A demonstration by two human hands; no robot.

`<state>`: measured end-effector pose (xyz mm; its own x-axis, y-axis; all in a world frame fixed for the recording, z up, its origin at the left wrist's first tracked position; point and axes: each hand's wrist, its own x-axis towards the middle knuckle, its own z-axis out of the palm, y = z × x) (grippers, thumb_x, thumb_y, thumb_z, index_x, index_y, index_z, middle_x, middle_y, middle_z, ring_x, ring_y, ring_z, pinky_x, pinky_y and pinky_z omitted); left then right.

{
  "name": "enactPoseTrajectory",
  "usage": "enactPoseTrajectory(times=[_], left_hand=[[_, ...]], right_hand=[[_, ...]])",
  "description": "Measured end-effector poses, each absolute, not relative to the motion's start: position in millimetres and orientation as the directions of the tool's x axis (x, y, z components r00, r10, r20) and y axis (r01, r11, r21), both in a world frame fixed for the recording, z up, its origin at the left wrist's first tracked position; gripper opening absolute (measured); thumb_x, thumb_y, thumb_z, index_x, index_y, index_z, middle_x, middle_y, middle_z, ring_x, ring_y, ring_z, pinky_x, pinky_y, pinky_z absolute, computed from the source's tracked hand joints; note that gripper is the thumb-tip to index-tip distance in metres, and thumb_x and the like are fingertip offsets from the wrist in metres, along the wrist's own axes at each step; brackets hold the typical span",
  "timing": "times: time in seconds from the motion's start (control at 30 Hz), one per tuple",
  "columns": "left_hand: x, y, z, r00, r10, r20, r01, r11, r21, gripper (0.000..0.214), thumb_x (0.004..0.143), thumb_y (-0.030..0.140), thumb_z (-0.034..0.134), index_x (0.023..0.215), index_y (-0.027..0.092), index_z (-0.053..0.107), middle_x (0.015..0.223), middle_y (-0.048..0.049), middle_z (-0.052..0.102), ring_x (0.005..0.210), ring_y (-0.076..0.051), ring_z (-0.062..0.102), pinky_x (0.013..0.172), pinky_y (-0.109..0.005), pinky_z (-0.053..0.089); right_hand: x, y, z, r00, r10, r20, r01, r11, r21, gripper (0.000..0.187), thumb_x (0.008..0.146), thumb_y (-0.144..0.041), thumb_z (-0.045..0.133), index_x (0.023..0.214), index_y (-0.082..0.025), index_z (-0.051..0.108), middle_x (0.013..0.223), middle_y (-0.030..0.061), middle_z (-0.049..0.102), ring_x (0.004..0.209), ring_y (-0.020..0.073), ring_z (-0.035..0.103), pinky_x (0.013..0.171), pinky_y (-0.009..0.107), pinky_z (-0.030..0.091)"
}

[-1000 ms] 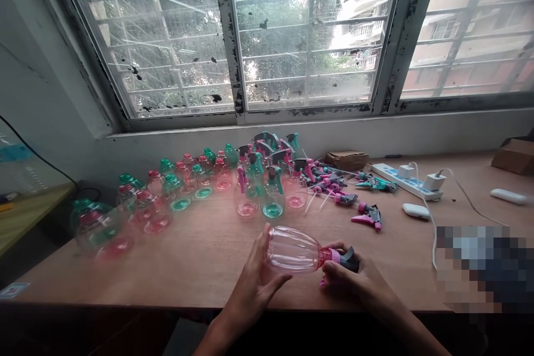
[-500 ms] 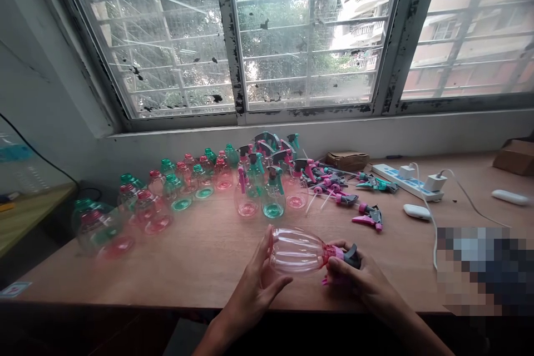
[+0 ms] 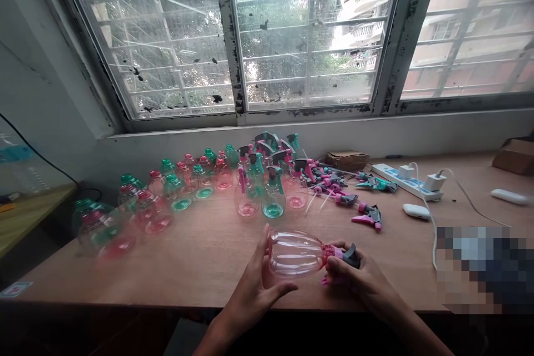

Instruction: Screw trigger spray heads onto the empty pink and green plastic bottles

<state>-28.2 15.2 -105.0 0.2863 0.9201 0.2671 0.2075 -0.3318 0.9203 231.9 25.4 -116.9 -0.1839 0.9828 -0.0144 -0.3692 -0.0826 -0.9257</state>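
A clear pink spray bottle (image 3: 296, 253) lies on its side just above the wooden table's (image 3: 200, 258) near edge. My left hand (image 3: 254, 286) cups its base, fingers curled round the body. My right hand (image 3: 359, 281) is closed round the pink and grey trigger head (image 3: 348, 256) at the bottle's neck. Upright assembled bottles (image 3: 271, 192) in pink and green stand just beyond.
Several capless pink and green bottles (image 3: 146, 208) crowd the left of the table. Loose trigger heads (image 3: 354, 200) lie at centre right. A power strip (image 3: 406, 181) with a plugged charger, white devices (image 3: 416, 211), small cardboard boxes (image 3: 346, 158) and a blurred patch occupy the right.
The bottle has shifted slightly and turned between my hands; my left fingers have curled a little further under it. Everything else stays put.
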Motion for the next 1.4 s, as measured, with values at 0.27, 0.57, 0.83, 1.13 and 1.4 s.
enactPoseTrajectory(times=[0.27,0.57,0.83,1.13,1.4], left_hand=[[-31.2,14.8,-106.0,0.292,0.9,0.324,0.312,-0.41,0.857,0.092,0.092,0.034,0.073,0.164,0.037,0.016,0.172,-0.0068,0.027,0.159,-0.03,0.024,0.129,-0.054,0.016],[-29.2,14.2,-104.7,0.285,0.908,0.308,0.338,-0.396,0.854,0.098,0.087,0.04,0.079,0.164,0.032,0.019,0.17,-0.0107,0.029,0.159,-0.033,0.023,0.129,-0.052,0.021],[-30.1,16.0,-107.8,0.294,0.909,0.296,0.264,-0.375,0.889,0.109,0.085,0.039,0.081,0.165,0.035,0.007,0.17,-0.0118,0.03,0.157,-0.034,0.028,0.128,-0.055,0.023],[-30.3,16.2,-112.7,0.298,0.868,0.398,0.336,-0.486,0.807,0.093,0.093,0.034,0.072,0.164,0.04,0.012,0.172,-0.0071,0.023,0.158,-0.031,0.024,0.129,-0.053,0.022],[-29.0,14.6,-108.7,0.27,0.899,0.344,0.337,-0.423,0.841,0.1,0.086,0.039,0.081,0.163,0.035,0.018,0.168,-0.0108,0.033,0.156,-0.034,0.029,0.128,-0.054,0.024]], right_hand=[[230.7,26.9,-117.0,-0.17,0.985,-0.016,-0.395,-0.083,-0.915,0.043,0.073,-0.042,0.094,0.099,-0.018,0.07,0.075,-0.0002,0.076,0.059,0.017,0.074,0.066,0.033,0.066],[232.4,26.9,-116.0,-0.224,0.975,-0.004,-0.373,-0.09,-0.923,0.041,0.075,-0.041,0.093,0.1,-0.018,0.069,0.078,-0.0001,0.077,0.062,0.0152,0.073,0.068,0.03,0.064],[228.7,24.7,-114.2,-0.181,0.983,-0.027,-0.392,-0.098,-0.915,0.044,0.069,-0.04,0.097,0.096,-0.019,0.069,0.072,-0.0019,0.076,0.057,0.0157,0.073,0.062,0.028,0.063],[230.9,27.5,-117.3,-0.197,0.98,-0.01,-0.35,-0.08,-0.933,0.041,0.073,-0.043,0.094,0.095,-0.017,0.07,0.072,-0.0002,0.076,0.06,0.0171,0.073,0.066,0.031,0.064],[227.0,22.5,-109.8,-0.164,0.986,-0.02,-0.367,-0.08,-0.927,0.043,0.068,-0.044,0.096,0.091,-0.018,0.072,0.068,-0.0008,0.074,0.057,0.017,0.071,0.062,0.03,0.062]])
